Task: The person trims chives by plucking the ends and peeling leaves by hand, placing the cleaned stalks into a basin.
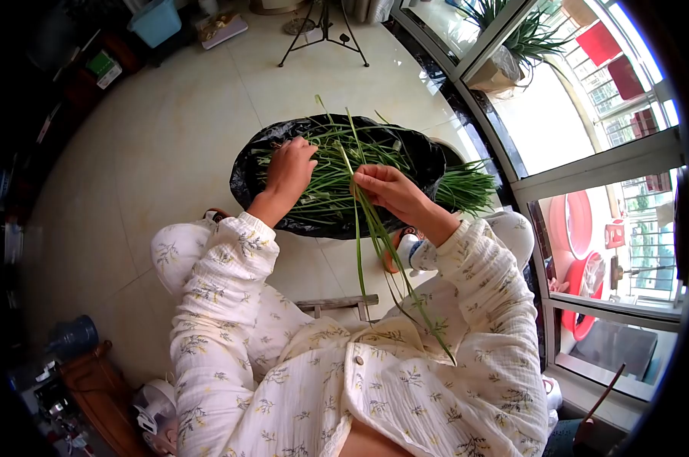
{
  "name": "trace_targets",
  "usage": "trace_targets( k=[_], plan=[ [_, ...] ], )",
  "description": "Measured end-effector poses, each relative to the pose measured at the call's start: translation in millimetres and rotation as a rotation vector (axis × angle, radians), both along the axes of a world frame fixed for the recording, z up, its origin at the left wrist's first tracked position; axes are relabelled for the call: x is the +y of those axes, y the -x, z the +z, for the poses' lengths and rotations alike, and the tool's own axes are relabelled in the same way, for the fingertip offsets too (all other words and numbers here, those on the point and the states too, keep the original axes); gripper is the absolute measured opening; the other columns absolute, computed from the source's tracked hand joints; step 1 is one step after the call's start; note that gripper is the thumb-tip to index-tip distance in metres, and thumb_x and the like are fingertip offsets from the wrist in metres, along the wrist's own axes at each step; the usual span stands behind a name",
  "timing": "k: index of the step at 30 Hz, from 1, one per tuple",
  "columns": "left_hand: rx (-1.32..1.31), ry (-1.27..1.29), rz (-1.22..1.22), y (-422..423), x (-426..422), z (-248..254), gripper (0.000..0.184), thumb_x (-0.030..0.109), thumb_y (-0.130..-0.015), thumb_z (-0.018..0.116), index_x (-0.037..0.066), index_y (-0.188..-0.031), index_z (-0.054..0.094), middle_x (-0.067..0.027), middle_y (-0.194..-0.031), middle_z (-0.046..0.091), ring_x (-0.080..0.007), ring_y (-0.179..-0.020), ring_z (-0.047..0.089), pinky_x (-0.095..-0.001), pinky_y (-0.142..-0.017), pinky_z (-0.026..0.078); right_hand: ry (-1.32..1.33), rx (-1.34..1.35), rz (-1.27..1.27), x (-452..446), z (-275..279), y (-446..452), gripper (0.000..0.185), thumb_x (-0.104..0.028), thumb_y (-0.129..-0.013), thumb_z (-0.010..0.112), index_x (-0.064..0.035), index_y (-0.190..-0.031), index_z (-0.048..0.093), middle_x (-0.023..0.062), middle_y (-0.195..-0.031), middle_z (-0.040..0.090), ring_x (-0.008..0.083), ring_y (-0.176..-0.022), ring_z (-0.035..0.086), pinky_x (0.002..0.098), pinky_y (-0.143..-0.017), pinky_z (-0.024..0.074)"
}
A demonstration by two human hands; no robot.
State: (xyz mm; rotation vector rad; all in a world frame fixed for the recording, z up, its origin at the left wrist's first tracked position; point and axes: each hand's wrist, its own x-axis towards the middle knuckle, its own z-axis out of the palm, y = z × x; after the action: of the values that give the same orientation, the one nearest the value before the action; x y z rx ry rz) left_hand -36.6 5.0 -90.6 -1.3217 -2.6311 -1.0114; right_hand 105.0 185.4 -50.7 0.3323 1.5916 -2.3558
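Note:
My right hand (391, 192) is closed around a few long green chives (376, 228). Their leaf ends hang down over my lap, and their pale ends point up above the fingers. My left hand (289, 174) is over the left part of a black plastic bag (245, 169), with its fingers bent together; what they pinch, if anything, I cannot make out. Inside the spread bag lies a loose heap of chives (330, 177). Another thick bunch of chives (466, 187) sticks out just right of the bag.
Behind the bag, a black tripod stand (324, 34) is on the tiled floor (161, 145). At right are glass door panels (542, 114), with a potted plant (504, 72) and red basins (580, 282) beyond. A light-blue bin (155, 23) stands far left, and a wooden stool edge (337, 303) shows below me.

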Motion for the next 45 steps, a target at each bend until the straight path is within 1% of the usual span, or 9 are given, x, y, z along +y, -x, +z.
trace_targets(
  k=[2,3,6,7,16,25,35,40,45],
  plan=[
    [-0.305,-0.185,-0.09,-12,6,11,0.019,0.011,-0.081,0.067,0.004,-0.099,0.067,-0.008,-0.096,0.064,-0.0229,-0.084,0.062,-0.0301,-0.075,0.049,0.023,-0.014,-0.04,-1,-3,0,0.019,-0.025,-0.096,0.054,-0.0077,-0.09,0.06,-0.0058,-0.079,0.057,0.0023,-0.069,0.051,0.018,-0.063,0.0415],
    [-0.586,-0.228,-0.144,-17,7,22,0.017,0.013,-0.087,0.064,0.004,-0.101,0.067,-0.0039,-0.096,0.065,-0.0146,-0.087,0.062,-0.0275,-0.077,0.049,0.033,-0.019,-0.054,-2,-5,1,0.019,-0.025,-0.096,0.053,-0.0075,-0.092,0.06,-0.0055,-0.08,0.058,0.0027,-0.071,0.052,0.0184,-0.065,0.0425],
    [-1.331,-0.519,-0.233,-29,7,23,0.015,0.015,-0.086,0.066,0.003,-0.094,0.068,-0.0016,-0.085,0.066,-0.009,-0.074,0.058,-0.0244,-0.07,0.047,0.031,-0.021,-0.037,-7,-4,3,0.021,-0.026,-0.096,0.053,-0.0069,-0.096,0.06,-0.0045,-0.082,0.059,0.0039,-0.073,0.054,0.0193,-0.067,0.0434],
    [-1.373,-0.541,-0.186,-33,7,32,0.012,0.013,-0.086,0.066,0.003,-0.093,0.068,0.0003,-0.081,0.066,-0.0067,-0.072,0.057,-0.0222,-0.068,0.046,0.027,-0.02,-0.02,-9,-2,4,0.021,-0.026,-0.096,0.053,-0.0066,-0.096,0.061,-0.0041,-0.082,0.059,0.0042,-0.073,0.053,0.0195,-0.067,0.0433],
    [-1.305,-0.534,-0.077,-25,5,20,0.01,0.013,-0.087,0.065,0.004,-0.088,0.068,0.0015,-0.076,0.064,-0.0051,-0.067,0.056,-0.0187,-0.064,0.046,-0.506,0.278,-0.04,-20,0,9,0.016,-0.01,-0.092,0.055,0.0044,-0.088,0.06,0.0039,-0.072,0.063,0.0075,-0.065,0.058,0.0215,-0.06,0.0462],
    [-1.15,-0.533,-0.134,-29,5,18,0.012,0.013,-0.09,0.061,0.002,-0.086,0.064,0.0018,-0.075,0.061,-0.0053,-0.068,0.054,-0.0198,-0.067,0.045,-0.502,0.258,-0.04,-22,5,5,0.016,-0.01,-0.092,0.053,0.0047,-0.088,0.06,0.0045,-0.07,0.063,0.0083,-0.064,0.059,0.022,-0.06,0.0468],
    [-0.961,-0.518,-0.056,-20,8,11,0.011,0.013,-0.09,0.061,0.002,-0.089,0.064,0.0012,-0.079,0.063,-0.0055,-0.069,0.055,-0.0203,-0.067,0.046,-0.13,0.127,0.02,-16,4,4,0.028,-0.025,-0.098,0.049,0.0013,-0.097,0.06,0.0046,-0.081,0.063,0.0108,-0.075,0.061,0.0238,-0.071,0.0495],
    [-1.024,-0.509,-0.149,-25,9,15,0.012,0.013,-0.089,0.062,0.002,-0.091,0.065,0.0006,-0.079,0.064,-0.0058,-0.07,0.055,-0.0202,-0.066,0.046,-0.259,0.124,0.034,-14,-3,3,0.029,-0.024,-0.098,0.048,0.0019,-0.098,0.06,0.0049,-0.08,0.063,0.0111,-0.074,0.061,0.0238,-0.071,0.0501],
    [-1.103,-0.473,-0.146,-23,9,16,0.011,0.012,-0.089,0.062,0.001,-0.09,0.064,0.0001,-0.079,0.064,-0.0064,-0.07,0.056,-0.0201,-0.067,0.045,-0.168,0.075,0.043,-16,8,1,0.031,-0.025,-0.099,0.046,0.0026,-0.103,0.06,0.0086,-0.084,0.066,0.0143,-0.078,0.065,0.0258,-0.074,0.052]
  ],
)
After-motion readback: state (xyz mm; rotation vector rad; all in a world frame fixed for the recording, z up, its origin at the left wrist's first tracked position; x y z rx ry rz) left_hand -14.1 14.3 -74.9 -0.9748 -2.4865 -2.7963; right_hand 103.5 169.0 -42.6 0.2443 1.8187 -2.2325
